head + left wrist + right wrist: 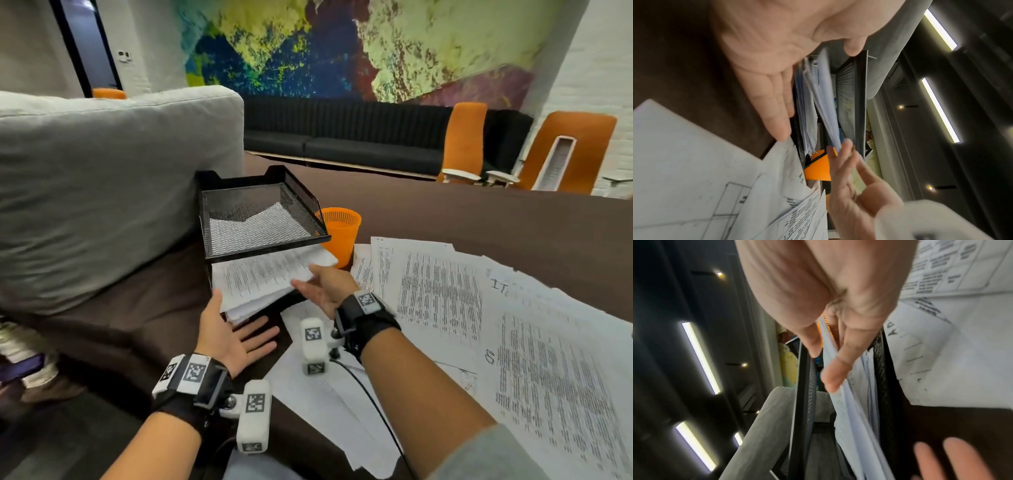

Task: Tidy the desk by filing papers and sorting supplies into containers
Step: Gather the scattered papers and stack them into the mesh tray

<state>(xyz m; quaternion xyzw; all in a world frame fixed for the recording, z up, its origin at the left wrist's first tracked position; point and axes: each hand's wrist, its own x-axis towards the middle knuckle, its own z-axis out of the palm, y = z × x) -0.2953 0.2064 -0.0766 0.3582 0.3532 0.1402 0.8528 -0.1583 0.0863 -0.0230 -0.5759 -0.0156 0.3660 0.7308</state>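
A black mesh two-tier tray (260, 212) stands on the brown desk (479, 219), its top tier empty. A thick stack of printed papers (263, 279) lies in the lower tier and juts out toward me. My left hand (239, 325) is open, palm up, at the stack's near left corner, thumb against its edge. In the left wrist view the left hand (766, 81) lies beside the sheets (824, 100). My right hand (317, 284) holds straight fingers against the stack's right edge; the right wrist view shows its fingertips (832, 378) on the top sheets (855, 418).
An orange mesh cup (342, 229) stands just right of the tray. Many loose printed sheets (445, 294) spread over the desk's right half and under my right forearm. A grey cushion (102, 188) rises left of the tray. Orange chairs (466, 144) stand beyond the desk.
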